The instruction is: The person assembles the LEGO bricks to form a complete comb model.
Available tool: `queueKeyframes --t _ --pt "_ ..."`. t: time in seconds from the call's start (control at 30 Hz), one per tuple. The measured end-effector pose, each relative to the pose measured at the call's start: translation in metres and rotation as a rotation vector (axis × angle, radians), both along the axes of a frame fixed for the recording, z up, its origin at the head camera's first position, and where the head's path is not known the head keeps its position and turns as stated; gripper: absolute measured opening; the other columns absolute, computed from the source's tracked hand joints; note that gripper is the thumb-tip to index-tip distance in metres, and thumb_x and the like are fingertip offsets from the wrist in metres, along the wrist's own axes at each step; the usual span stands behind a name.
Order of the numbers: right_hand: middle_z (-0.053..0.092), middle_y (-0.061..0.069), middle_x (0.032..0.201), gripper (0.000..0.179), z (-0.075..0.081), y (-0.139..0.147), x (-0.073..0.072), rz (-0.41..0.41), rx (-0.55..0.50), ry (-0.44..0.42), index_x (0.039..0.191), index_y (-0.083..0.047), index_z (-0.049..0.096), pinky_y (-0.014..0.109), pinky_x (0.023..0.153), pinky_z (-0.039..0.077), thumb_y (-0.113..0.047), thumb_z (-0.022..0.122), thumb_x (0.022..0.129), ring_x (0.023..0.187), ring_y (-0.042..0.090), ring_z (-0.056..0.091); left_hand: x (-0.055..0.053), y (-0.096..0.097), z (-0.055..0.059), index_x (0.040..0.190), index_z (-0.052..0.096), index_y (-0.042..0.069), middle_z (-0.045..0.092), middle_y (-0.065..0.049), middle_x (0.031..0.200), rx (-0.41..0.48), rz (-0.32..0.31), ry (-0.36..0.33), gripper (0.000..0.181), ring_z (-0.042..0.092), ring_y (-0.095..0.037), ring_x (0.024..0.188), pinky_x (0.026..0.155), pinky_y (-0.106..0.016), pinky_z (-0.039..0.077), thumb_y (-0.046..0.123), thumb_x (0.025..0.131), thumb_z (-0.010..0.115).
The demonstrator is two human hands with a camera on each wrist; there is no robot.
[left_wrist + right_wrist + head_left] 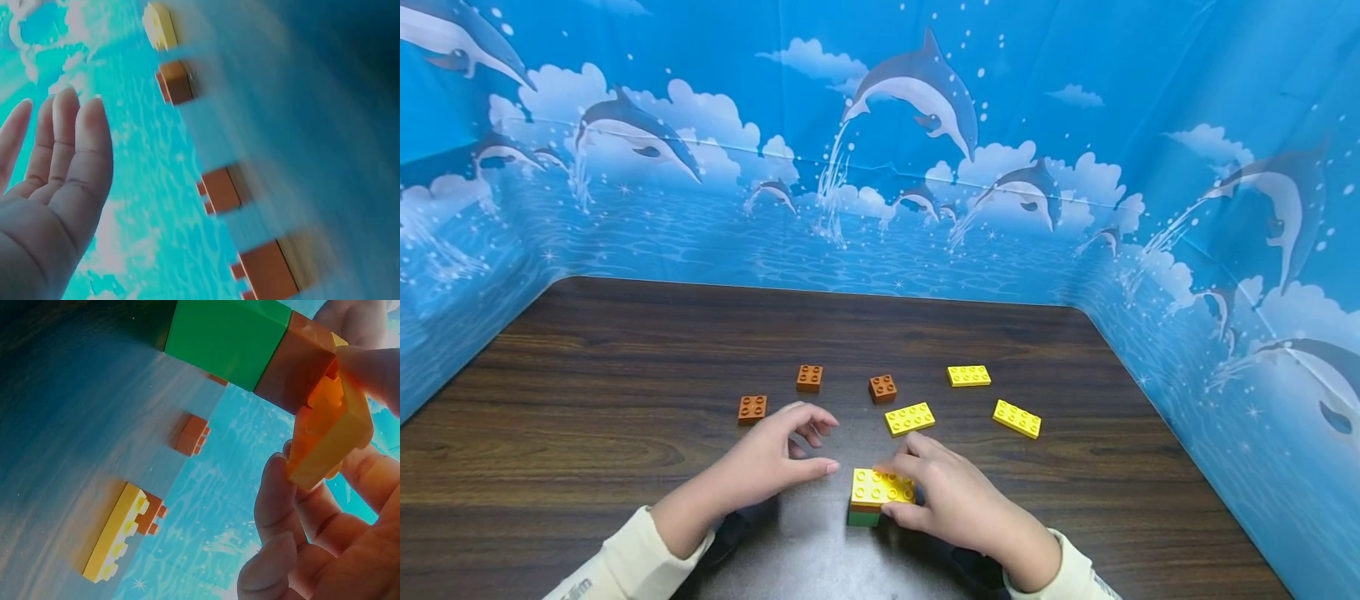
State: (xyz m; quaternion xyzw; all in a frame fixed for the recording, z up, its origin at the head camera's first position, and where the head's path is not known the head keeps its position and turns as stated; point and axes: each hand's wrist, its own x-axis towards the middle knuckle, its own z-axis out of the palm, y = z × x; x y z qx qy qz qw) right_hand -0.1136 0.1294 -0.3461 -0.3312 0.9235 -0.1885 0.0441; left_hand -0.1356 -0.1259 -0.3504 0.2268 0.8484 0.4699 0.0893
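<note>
At the near edge of the table [587, 400], in the middle, here is the little stack: a green block [863, 518] at the bottom, a brown block [867, 507] on it, and a yellow brick [863, 487] across the top. The right hand [947, 487] comes in from the side, wrist low, thumb in front and fingers behind, gripping the overhanging end of that yellow brick! The right wrist view catches its hollow underside, jutting out beyond the brown block.

Across on the other side, the left hand [778, 450] hangs just clear of the stack, palm turned inward, thumb parted from loosely bent fingers, nothing in its grasp.

And around them? Three loose brown bricks [809, 378] lie beyond the left hand and toward the centre, studs up, the leftmost close to that hand. Three loose yellow bricks [968, 377] sit farther right, the nearest just past the right hand's knuckles. The right hand itself blocks part of the stack from above. Behind it all, a blue dolphin curtain [880, 258] walls in the table.
</note>
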Motion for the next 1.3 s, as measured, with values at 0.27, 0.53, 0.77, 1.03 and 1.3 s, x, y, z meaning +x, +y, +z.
queueKeyframes --t 0.27,0.53,0.77,1.03,1.3 --pt "0.05 -0.009 0.095 0.039 0.001 0.0 0.001 -0.003 0.007 0.001 0.12 -0.018 0.068 0.02 0.065 0.04 -0.029 0.075 0.083 0.077 0.004 0.044 -0.013 -0.021 0.0 0.118 0.059 0.003 0.06 -0.016 0.114 0.075 0.137 0.027 0.039 0.058 -0.023 0.098 0.078 -0.035 0.051 0.021 0.086 0.073" --pt "0.049 -0.009 0.094 0.039 0.002 -0.001 0.002 -0.004 0.006 0.001 0.12 -0.018 0.069 0.02 0.064 0.038 -0.028 0.076 0.083 0.078 0.004 0.043 -0.027 -0.041 -0.001 0.121 0.057 0.0 0.061 -0.018 0.112 0.025 0.247 0.025 0.042 0.059 -0.025 0.098 0.075 -0.036 0.049 0.022 0.088 0.07" --pt "0.05 -0.009 0.095 0.04 0.002 -0.001 0.002 0.0 0.004 -0.002 0.12 -0.019 0.068 0.02 0.064 0.038 -0.029 0.076 0.082 0.078 0.004 0.043 -0.037 -0.06 -0.005 0.125 0.054 -0.001 0.059 -0.021 0.12 -0.047 0.305 0.018 0.045 0.058 -0.03 0.104 0.077 -0.039 0.049 0.025 0.09 0.068" --pt "0.05 -0.009 0.094 0.038 0.002 0.0 0.002 -0.004 0.002 0.0 0.119 -0.018 0.069 0.02 0.065 0.038 -0.028 0.076 0.083 0.078 0.005 0.044 -0.043 -0.071 -0.008 0.126 0.052 -0.003 0.056 -0.024 0.123 -0.072 0.32 -0.053 0.051 0.056 -0.034 0.108 0.08 -0.042 0.051 0.029 0.089 0.069" --pt "0.05 -0.009 0.094 0.038 0.002 0.0 0.002 -0.002 0.004 0.005 0.119 -0.018 0.069 0.02 0.065 0.038 -0.028 0.076 0.083 0.078 0.005 0.044 -0.051 -0.084 -0.017 0.128 0.049 -0.005 0.053 -0.025 0.127 -0.051 0.323 -0.132 0.054 0.056 -0.034 0.109 0.082 -0.043 0.051 0.028 0.09 0.068"
